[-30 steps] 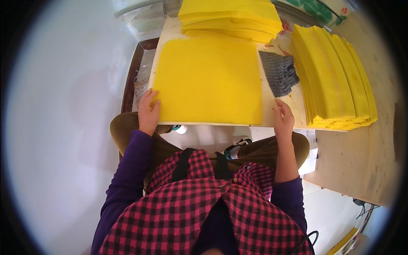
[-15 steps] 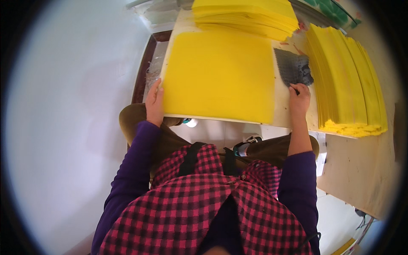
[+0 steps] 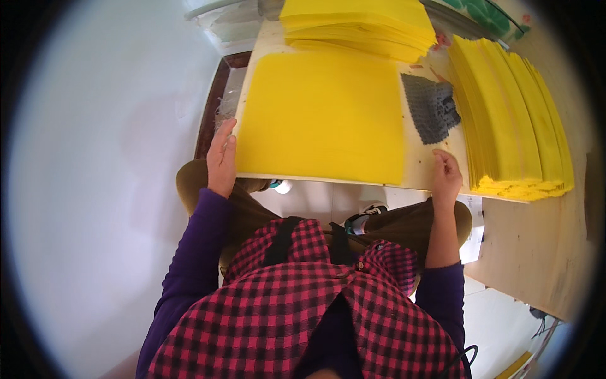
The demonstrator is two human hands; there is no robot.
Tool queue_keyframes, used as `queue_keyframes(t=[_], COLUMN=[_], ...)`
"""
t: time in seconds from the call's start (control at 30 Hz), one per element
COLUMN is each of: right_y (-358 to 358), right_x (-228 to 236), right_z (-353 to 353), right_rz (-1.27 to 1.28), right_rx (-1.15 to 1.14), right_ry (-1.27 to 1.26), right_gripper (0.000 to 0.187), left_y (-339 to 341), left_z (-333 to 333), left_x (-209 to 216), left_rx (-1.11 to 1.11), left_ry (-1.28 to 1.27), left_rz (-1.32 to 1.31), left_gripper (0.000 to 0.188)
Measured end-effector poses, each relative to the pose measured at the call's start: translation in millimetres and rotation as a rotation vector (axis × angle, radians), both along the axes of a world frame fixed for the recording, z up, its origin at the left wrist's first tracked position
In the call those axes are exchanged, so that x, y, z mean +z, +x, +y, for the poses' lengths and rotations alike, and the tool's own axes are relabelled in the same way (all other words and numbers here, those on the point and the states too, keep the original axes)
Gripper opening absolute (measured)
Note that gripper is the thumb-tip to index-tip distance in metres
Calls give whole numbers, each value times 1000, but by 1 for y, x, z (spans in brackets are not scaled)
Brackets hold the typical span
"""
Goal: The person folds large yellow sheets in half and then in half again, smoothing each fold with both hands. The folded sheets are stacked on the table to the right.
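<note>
A flat yellow fabric sheet [image 3: 322, 117] lies on the pale wooden tabletop [image 3: 413, 170] in front of me. At the sheet's left edge is my left hand [image 3: 221, 161], open, its fingers stretched away from me along the table's side. To the right of the sheet a crumpled piece of dark grey textured cloth [image 3: 429, 108] rests on the wood. My right hand [image 3: 446, 177] is just below this cloth, apart from it, over the table's near right part. Its fingers are loosely bent and somewhat apart, with nothing visible in them.
A thick stack of yellow sheets [image 3: 356, 28] stands at the table's far side. Another tall yellow stack [image 3: 505, 120] stands on the right. A white wall [image 3: 120, 158] runs along the left. My knees are beneath the table's near edge.
My right hand has let go of the grey cloth's near corner and drawn back toward me. The cloth now lies flatter at that corner. My left hand has shifted slightly left.
</note>
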State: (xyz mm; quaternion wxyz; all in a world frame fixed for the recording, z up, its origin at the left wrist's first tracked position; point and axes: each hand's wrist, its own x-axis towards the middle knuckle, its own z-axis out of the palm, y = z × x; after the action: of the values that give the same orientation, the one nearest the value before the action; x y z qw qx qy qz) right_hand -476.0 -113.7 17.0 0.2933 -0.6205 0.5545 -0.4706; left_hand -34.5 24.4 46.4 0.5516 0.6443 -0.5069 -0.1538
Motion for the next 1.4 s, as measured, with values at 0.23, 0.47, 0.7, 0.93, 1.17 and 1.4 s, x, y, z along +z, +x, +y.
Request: queue_keyframes(t=[0.23, 0.47, 0.7, 0.93, 1.17, 1.4], right_y=[5, 8, 6, 14, 32, 40], right_x=[1, -10, -14, -4, 13, 20], right_z=[81, 117, 115, 108, 83, 66], right_rz=[-255, -213, -159, -149, -105, 234], right_rx=[89, 154, 169, 216, 281, 340], right_ry=[151, 207, 226, 224, 321, 370], right_gripper=[21, 22, 20, 16, 23, 31], left_y=[-56, -129, -155, -155, -154, -152], left_z=[-38, -96, -113, -111, -111, -111], left_x=[44, 29, -5, -12, -11, -12], left_rx=[-514, -787, -819, -785, -792, -800], left_ry=[136, 164, 236, 199, 175, 175], left_rz=[-345, -626, -755, -839, -833, -829], left_gripper=[36, 42, 50, 56, 61, 66])
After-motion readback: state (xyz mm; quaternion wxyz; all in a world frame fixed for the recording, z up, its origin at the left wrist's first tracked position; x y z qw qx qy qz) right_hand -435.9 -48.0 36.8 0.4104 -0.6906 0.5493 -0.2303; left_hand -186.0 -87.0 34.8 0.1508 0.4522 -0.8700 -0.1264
